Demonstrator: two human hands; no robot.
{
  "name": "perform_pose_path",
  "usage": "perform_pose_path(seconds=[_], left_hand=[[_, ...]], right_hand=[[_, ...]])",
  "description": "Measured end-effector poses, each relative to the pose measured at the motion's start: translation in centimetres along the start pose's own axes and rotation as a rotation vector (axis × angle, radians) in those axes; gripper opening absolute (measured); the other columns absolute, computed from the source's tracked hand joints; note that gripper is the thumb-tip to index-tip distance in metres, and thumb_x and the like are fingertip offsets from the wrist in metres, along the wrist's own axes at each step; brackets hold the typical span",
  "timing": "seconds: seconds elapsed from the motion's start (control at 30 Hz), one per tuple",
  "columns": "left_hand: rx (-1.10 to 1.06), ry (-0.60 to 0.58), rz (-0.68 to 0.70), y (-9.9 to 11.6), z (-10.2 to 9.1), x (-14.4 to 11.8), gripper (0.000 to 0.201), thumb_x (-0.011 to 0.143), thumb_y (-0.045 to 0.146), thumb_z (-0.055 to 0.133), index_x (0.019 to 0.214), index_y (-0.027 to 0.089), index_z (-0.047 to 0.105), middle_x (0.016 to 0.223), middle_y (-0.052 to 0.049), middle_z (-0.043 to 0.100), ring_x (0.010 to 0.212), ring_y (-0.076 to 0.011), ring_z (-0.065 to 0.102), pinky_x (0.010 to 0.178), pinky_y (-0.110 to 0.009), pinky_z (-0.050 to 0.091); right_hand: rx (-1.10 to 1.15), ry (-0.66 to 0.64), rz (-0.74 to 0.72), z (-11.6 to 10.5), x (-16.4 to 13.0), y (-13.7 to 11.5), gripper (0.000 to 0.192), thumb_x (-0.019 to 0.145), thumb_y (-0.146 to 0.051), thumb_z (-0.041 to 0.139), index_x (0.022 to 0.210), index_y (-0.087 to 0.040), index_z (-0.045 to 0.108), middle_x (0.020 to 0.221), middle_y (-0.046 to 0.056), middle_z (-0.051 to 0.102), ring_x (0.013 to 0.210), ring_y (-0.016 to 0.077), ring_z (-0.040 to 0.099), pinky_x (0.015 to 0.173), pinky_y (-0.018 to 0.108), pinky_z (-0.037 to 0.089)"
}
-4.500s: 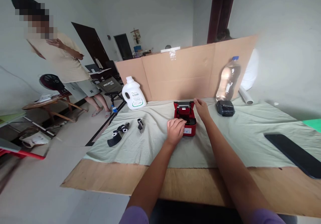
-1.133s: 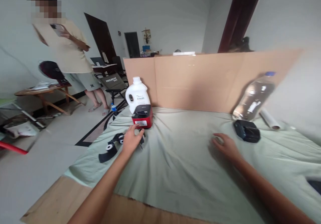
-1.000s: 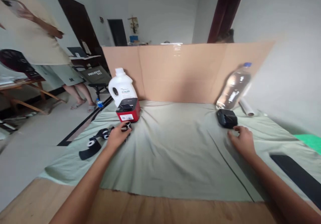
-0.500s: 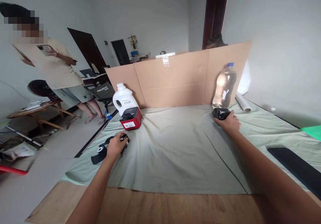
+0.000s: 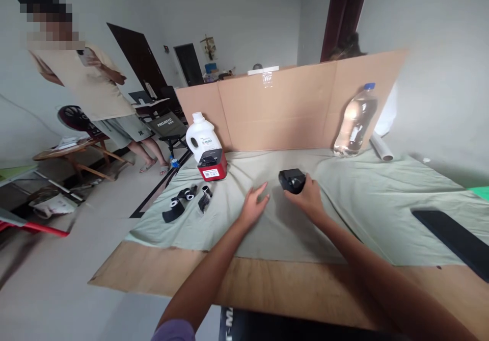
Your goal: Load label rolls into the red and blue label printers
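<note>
Hands at centre frame: my right hand closes around a small black device on the pale green cloth covering the surface, fingers wrapped over its near side. My left hand lies just to the left of it, fingers spread and flat on the cloth, not touching the device. Further left, a red-and-black printer sits in front of a white jug, with black label rolls scattered on the cloth nearer the left edge. A cardboard screen stands along the back of the surface; a clear plastic bottle leans against it at upper right, a white paper roll beside it. A long black slab lies at lower right. In the upper left of the frame, another person stands on the floor, holding a phone.
</note>
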State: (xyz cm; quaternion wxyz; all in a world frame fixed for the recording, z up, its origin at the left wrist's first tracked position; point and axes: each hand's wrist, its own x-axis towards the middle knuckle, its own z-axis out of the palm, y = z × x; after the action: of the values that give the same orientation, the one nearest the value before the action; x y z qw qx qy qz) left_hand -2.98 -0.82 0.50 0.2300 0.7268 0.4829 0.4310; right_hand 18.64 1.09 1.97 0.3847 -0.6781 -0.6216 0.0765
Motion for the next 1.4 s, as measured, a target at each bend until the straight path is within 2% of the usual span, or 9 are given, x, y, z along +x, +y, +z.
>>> perform_pose_path(seconds=[0.1, 0.23, 0.47, 0.63, 0.7, 0.77, 0.9, 1.07, 1.4], left_hand=[[-0.012, -0.147, 0.041, -0.4, 1.0, -0.8, 0.053, 0.096, 0.033, 0.053, 0.149, 0.027, 0.048, 0.152, -0.007, 0.051, 0.146, -0.0247, 0.041, 0.127, -0.050, 0.015], [-0.015, -0.193, 0.072, -1.2, 0.7, -1.7, 0.056, 0.096, 0.030, 0.050, 0.151, 0.023, 0.045, 0.157, -0.009, 0.043, 0.152, -0.0252, 0.030, 0.126, -0.050, 0.019], [0.085, -0.258, 0.063, -1.3, 1.2, -0.6, 0.057, 0.090, 0.013, 0.046, 0.146, 0.023, 0.052, 0.152, -0.008, 0.050, 0.152, -0.0246, 0.029, 0.126, -0.057, 0.012], [0.033, -0.183, 0.018, -1.0, 0.8, -1.3, 0.051, 0.088, 0.016, 0.053, 0.138, 0.024, 0.061, 0.146, -0.007, 0.057, 0.147, -0.0263, 0.040, 0.127, -0.056, 0.010], [-0.082, -0.123, -0.062, -0.9, 0.6, -0.9, 0.042, 0.088, 0.020, 0.059, 0.129, 0.022, 0.068, 0.137, -0.009, 0.065, 0.137, -0.0266, 0.052, 0.126, -0.053, 0.019], [-0.238, -0.051, -0.232, -0.9, 0.4, 0.2, 0.036, 0.086, 0.024, 0.065, 0.120, 0.017, 0.072, 0.125, -0.012, 0.072, 0.121, -0.0256, 0.065, 0.119, -0.047, 0.037], [-0.380, 0.031, -0.505, -1.0, 0.6, 3.6, 0.038, 0.082, 0.027, 0.070, 0.117, 0.012, 0.069, 0.110, -0.015, 0.075, 0.088, -0.0224, 0.075, 0.088, -0.041, 0.059], [-0.439, -0.063, -0.634, -0.8, 1.4, 5.3, 0.037, 0.073, 0.024, 0.075, 0.107, 0.012, 0.068, 0.096, -0.013, 0.076, 0.079, -0.0203, 0.073, 0.067, -0.031, 0.059], [-0.392, -0.213, -0.744, -0.5, 1.3, 4.9, 0.038, 0.074, 0.027, 0.076, 0.110, 0.019, 0.066, 0.091, -0.005, 0.075, 0.082, -0.0132, 0.071, 0.057, -0.015, 0.049]], right_hand=[[0.059, -0.014, -0.061, 1.2, -3.4, -2.9, 0.107, 0.066, -0.055, 0.076, 0.150, -0.006, 0.032, 0.122, 0.024, 0.055, 0.117, 0.0431, 0.052, 0.102, 0.054, 0.040], [0.119, 0.032, -0.057, 2.0, -5.6, -3.4, 0.107, 0.068, -0.052, 0.077, 0.152, -0.007, 0.027, 0.125, 0.025, 0.052, 0.121, 0.0461, 0.047, 0.103, 0.060, 0.036], [0.200, 0.059, -0.018, 3.9, -6.7, -2.4, 0.101, 0.072, -0.049, 0.075, 0.152, -0.009, 0.027, 0.138, 0.030, 0.044, 0.129, 0.0490, 0.039, 0.107, 0.067, 0.029], [0.261, 0.017, 0.038, 2.8, -6.7, -2.0, 0.109, 0.066, -0.063, 0.077, 0.153, -0.014, 0.032, 0.135, 0.026, 0.053, 0.129, 0.0484, 0.045, 0.109, 0.065, 0.031], [0.290, -0.015, 0.061, 1.9, -6.2, -1.6, 0.102, 0.074, -0.069, 0.067, 0.152, -0.013, 0.035, 0.135, 0.025, 0.055, 0.130, 0.0462, 0.046, 0.111, 0.064, 0.030], [0.355, -0.030, 0.057, 1.4, -5.5, -1.1, 0.089, 0.084, -0.070, 0.053, 0.149, -0.010, 0.040, 0.137, 0.025, 0.055, 0.131, 0.0419, 0.048, 0.112, 0.060, 0.031], [0.488, -0.072, 0.044, 1.7, -4.3, 0.1, 0.076, 0.093, -0.064, 0.036, 0.146, -0.010, 0.046, 0.139, 0.022, 0.057, 0.129, 0.0348, 0.051, 0.113, 0.053, 0.035], [0.554, -0.099, 0.114, 2.3, -3.8, 1.1, 0.074, 0.095, -0.063, 0.033, 0.144, -0.011, 0.050, 0.134, 0.019, 0.063, 0.131, 0.0345, 0.052, 0.113, 0.053, 0.035], [0.532, -0.067, 0.121, 2.2, -3.7, 1.1, 0.078, 0.094, -0.065, 0.031, 0.140, -0.007, 0.055, 0.135, 0.021, 0.063, 0.133, 0.0353, 0.052, 0.113, 0.052, 0.035]])
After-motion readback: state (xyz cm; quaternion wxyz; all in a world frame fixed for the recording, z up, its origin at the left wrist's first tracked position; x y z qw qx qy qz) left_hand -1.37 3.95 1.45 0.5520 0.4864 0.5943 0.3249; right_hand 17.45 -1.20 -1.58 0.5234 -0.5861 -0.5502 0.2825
